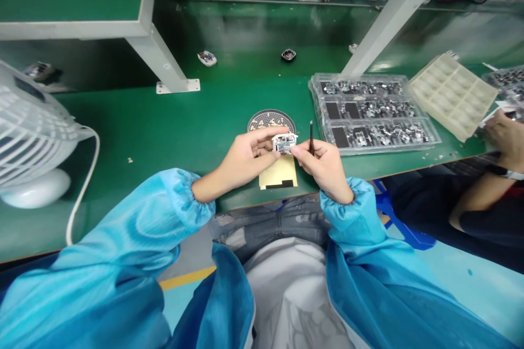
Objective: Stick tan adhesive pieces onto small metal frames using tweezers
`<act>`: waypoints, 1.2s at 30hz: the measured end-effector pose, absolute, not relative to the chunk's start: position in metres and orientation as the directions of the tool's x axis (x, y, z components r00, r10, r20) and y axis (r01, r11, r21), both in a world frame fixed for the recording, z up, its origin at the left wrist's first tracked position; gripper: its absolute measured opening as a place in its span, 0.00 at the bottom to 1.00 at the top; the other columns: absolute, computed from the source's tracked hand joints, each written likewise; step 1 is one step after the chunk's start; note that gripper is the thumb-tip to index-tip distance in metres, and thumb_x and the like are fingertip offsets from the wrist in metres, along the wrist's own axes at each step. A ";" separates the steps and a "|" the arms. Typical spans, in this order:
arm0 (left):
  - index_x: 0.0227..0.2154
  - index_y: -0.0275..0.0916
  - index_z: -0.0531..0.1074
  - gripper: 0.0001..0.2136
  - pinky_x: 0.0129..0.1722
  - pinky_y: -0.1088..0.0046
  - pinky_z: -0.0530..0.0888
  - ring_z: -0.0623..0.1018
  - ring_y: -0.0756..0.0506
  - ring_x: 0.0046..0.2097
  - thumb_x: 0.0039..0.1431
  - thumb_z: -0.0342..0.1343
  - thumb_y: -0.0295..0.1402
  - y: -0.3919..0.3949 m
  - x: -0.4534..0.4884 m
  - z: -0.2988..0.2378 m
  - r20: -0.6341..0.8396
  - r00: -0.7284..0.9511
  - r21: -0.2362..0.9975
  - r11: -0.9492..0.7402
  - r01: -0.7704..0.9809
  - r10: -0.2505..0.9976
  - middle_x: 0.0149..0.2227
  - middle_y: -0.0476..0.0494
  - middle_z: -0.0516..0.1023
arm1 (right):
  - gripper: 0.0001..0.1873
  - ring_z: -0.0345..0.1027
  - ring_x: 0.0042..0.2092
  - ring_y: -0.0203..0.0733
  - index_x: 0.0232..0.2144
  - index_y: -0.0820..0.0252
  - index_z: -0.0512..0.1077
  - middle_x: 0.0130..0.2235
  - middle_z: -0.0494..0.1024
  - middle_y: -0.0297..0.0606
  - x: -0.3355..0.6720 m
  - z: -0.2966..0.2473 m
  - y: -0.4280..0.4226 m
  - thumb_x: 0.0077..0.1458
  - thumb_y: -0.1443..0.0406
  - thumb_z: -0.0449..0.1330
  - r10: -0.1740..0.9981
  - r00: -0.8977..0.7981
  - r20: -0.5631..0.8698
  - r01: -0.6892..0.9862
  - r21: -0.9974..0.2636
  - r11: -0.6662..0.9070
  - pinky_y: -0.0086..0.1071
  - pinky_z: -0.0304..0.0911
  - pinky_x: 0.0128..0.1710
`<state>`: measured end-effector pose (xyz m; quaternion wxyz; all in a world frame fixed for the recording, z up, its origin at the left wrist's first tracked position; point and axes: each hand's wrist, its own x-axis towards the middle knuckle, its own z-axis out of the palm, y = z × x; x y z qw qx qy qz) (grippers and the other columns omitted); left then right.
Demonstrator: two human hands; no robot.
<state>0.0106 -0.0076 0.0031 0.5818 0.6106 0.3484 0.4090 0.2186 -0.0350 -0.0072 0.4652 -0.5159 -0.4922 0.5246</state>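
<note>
Between my hands is a small white-edged electronic device (284,143), its inner parts and circuitry facing up. My left hand (248,155) is closed on its left side, thumb below and fingers above. At the device's right edge are the pinched fingertips of my right hand (321,163). A thin black tool (311,136), like tweezers or a small driver, sticks up from that hand; its lower part is hidden. Beneath the device lies a yellow pad (278,174) with a black strip. Just behind stands a round dark mesh dish (271,113) with several small pale pieces.
A clear compartment tray (376,147) of small parts sits to the right, beside a cream divided tray (454,92). A white fan (33,131) stands left. Metal posts (161,57) rise from the bench. A co-worker's hand (507,139) is at far right.
</note>
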 end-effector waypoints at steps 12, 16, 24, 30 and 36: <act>0.59 0.38 0.79 0.23 0.39 0.70 0.79 0.83 0.43 0.44 0.61 0.68 0.36 -0.010 0.011 0.003 0.194 0.407 0.947 -0.278 0.160 0.893 0.58 0.36 0.82 | 0.22 0.55 0.23 0.30 0.28 0.59 0.78 0.22 0.71 0.30 0.221 -0.008 -0.035 0.52 0.47 0.74 0.996 -0.034 -0.087 0.035 -0.996 -0.086 0.28 0.48 0.21; 0.58 0.42 0.81 0.20 0.31 0.73 0.74 0.76 0.50 0.31 0.63 0.67 0.36 -0.008 0.009 0.004 0.268 0.411 0.889 -0.388 0.243 0.871 0.55 0.40 0.84 | 0.22 0.56 0.23 0.31 0.28 0.59 0.78 0.22 0.70 0.30 0.221 -0.008 -0.034 0.51 0.47 0.74 0.995 -0.035 -0.089 0.031 -0.996 -0.088 0.28 0.48 0.21; 0.57 0.43 0.82 0.19 0.47 0.66 0.81 0.85 0.43 0.44 0.64 0.67 0.37 -0.009 0.009 0.004 0.384 0.405 0.827 -0.504 0.249 0.830 0.57 0.39 0.83 | 0.22 0.64 0.28 0.33 0.29 0.59 0.75 0.27 0.75 0.33 0.221 -0.011 -0.034 0.52 0.48 0.74 0.998 -0.030 -0.063 0.025 -0.998 -0.063 0.27 0.57 0.24; 0.56 0.38 0.82 0.24 0.55 0.62 0.82 0.84 0.37 0.55 0.58 0.73 0.41 -0.008 0.012 0.004 0.126 0.418 0.987 -0.157 0.040 0.900 0.59 0.35 0.81 | 0.26 0.73 0.40 0.37 0.41 0.57 0.75 0.40 0.79 0.36 0.219 -0.013 -0.031 0.45 0.52 0.78 0.999 -0.004 0.052 0.015 -0.999 0.052 0.26 0.68 0.31; 0.54 0.35 0.82 0.23 0.59 0.61 0.81 0.84 0.37 0.56 0.56 0.75 0.37 -0.008 0.015 0.003 0.086 0.459 0.994 -0.043 -0.104 0.884 0.59 0.33 0.81 | 0.23 0.64 0.29 0.31 0.42 0.57 0.76 0.38 0.79 0.35 0.221 -0.013 -0.032 0.49 0.53 0.76 0.999 -0.008 0.032 0.031 -0.999 0.033 0.25 0.57 0.23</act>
